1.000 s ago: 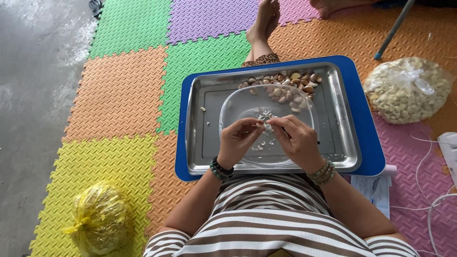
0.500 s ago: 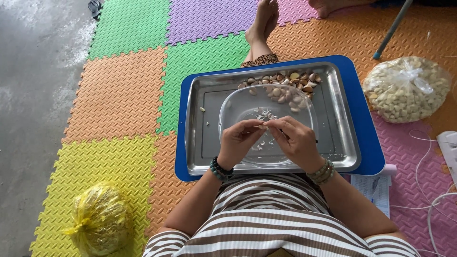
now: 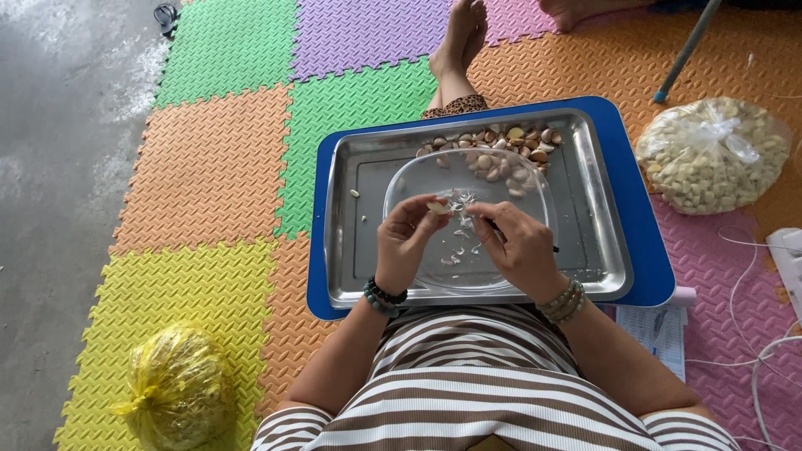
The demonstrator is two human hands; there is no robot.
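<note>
While a garlic clove (image 3: 438, 206) sits pinched in the fingertips of the left hand (image 3: 407, 242), the right hand (image 3: 516, 244) meets it from the other side, its grip closed on a thin dark tool whose tip pokes out past the palm; whether the right fingers touch the clove itself I cannot tell. Both hands hover over a clear plastic bowl (image 3: 535, 188), where pale scraps of skin (image 3: 458, 250) lie scattered on the bottom. The bowl rests in a steel tray (image 3: 355, 242), which sits on a larger blue tray (image 3: 643, 242) on the person's lap. A heap of unpeeled cloves (image 3: 501, 146) lies at the steel tray's far edge. On the coloured foam floor mat (image 3: 209, 167), a clear bag of garlic (image 3: 710, 159) lies to the right, and a yellow bag (image 3: 177, 388) sits near the left elbow.
</note>
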